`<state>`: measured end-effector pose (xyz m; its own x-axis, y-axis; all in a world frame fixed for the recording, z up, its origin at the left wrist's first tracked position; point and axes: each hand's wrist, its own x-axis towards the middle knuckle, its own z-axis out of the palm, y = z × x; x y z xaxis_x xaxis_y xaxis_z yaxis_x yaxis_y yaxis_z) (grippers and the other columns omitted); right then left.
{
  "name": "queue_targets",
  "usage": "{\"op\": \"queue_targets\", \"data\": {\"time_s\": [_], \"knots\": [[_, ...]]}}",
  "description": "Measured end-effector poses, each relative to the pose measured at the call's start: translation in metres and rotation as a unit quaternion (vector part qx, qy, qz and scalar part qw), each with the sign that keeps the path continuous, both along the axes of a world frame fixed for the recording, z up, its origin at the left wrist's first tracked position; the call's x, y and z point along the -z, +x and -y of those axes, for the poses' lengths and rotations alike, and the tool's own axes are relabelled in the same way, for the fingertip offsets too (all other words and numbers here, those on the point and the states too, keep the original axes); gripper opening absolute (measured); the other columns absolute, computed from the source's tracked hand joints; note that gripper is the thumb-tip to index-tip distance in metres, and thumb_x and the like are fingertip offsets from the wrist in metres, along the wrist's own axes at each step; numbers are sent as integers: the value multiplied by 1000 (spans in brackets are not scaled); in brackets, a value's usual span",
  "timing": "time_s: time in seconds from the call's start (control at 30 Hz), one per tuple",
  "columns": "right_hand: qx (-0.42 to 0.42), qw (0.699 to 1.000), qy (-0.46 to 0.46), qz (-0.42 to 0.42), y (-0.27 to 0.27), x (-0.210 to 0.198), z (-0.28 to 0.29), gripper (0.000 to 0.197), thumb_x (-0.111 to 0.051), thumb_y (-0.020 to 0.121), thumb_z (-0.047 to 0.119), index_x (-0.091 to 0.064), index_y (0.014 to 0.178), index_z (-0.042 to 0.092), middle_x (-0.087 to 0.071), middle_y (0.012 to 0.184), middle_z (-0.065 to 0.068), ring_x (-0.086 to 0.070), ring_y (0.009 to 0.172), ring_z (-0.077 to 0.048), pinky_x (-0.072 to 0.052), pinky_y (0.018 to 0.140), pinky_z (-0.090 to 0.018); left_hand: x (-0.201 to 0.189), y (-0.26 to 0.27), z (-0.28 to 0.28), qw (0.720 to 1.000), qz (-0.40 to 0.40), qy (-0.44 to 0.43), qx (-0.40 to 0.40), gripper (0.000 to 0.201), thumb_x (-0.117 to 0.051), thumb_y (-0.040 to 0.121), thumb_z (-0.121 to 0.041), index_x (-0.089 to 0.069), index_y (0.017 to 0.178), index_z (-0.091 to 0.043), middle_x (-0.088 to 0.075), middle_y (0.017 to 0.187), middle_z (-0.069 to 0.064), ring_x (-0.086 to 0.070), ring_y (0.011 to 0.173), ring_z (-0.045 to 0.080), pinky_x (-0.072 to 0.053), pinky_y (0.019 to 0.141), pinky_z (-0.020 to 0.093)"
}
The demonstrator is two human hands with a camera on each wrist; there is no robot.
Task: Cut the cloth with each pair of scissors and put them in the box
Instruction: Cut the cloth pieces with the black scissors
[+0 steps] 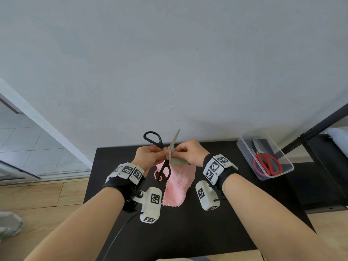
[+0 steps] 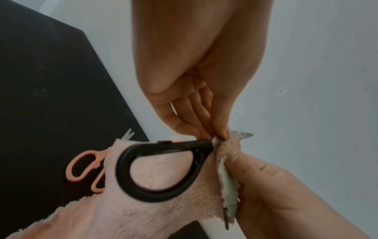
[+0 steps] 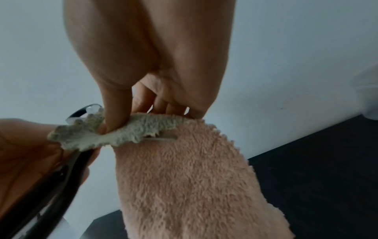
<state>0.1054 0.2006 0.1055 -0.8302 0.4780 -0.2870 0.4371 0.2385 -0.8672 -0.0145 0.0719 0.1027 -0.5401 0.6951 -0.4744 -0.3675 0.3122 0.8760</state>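
Your left hand (image 1: 148,157) pinches the black scissors (image 1: 163,159) at the pivot, fingers curled there. Blades are wide open: one points up toward the wall, the other runs under the cloth. One black loop stands above your knuckles, the other hangs low over the pink scissors (image 1: 159,175).

Your right hand (image 1: 190,154) pinches the cloth (image 1: 178,182) at its top edge, thumb and fingers closed on the folded-over greenish underside. In the right wrist view a blade shows just below that fold, against the pink pile. The cloth hangs from your pinch; its lower end lies on the table (image 1: 188,232), zigzag edges on both sides.

The pink scissors lie on the table beside the cloth's left edge, partly covered by it in the left wrist view.

The box (image 1: 244,146) sits at the table's far right corner, well apart from your hands, open-topped. Red scissors (image 1: 267,164) lie inside. Bare black table lies between your right wrist and the box. The table's far edge meets the wall just behind your hands.
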Motion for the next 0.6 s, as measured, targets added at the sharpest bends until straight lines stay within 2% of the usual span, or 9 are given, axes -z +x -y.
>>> {"op": "queue_targets", "data": {"time_s": [0.1, 0.27, 0.4, 0.53, 0.6], "knots": [[-20, 1000, 17, 13, 2, 0, -1, 23, -69, 86, 22, -72, 100, 4, -62, 71, 10, -56, 53, 8, -36, 48, -4, -1, 0, -1, 1000, -15, 3, -3, 10, -73, 78, -2, -70, 88, -1, -71, 94, 20, -69, 81, 24, -55, 87, 34], [-36, 999, 25, 31, 7, 2, -5, 18, -67, 87, 23, -73, 98, 9, -64, 73, 12, -58, 65, 4, -40, 57, -7, 0, 1, -1, 1000, -8, 9, -6, 23, -71, 80, -1, -66, 100, 9, -70, 96, 21, -70, 75, 17, -58, 71, 20], [-35, 999, 20, 36, 14, 2, -6, 15, -68, 87, 23, -74, 95, 12, -65, 74, 13, -58, 68, 2, -41, 62, -10, 3, 0, -1, 1000, -13, 1, -10, 25, -71, 79, -2, -66, 101, 9, -71, 98, 22, -69, 84, 25, -58, 75, 23], [-23, 999, 20, 42, 21, 3, -6, 18, -69, 86, 27, -74, 95, 13, -67, 78, 9, -61, 75, -2, -45, 71, -17, 1, 1, -2, 1000, -11, 2, -13, 16, -71, 80, 0, -68, 95, 5, -72, 89, 17, -71, 69, 14, -56, 64, 17], [-21, 998, 21, 49, 24, 3, -7, 17, -69, 85, 28, -74, 94, 14, -66, 76, 10, -59, 72, -1, -44, 69, -15, 0, 1, -2, 1000, -14, -2, -13, 11, -70, 80, 0, -68, 91, 2, -72, 84, 13, -70, 65, 12, -55, 62, 16]]}}
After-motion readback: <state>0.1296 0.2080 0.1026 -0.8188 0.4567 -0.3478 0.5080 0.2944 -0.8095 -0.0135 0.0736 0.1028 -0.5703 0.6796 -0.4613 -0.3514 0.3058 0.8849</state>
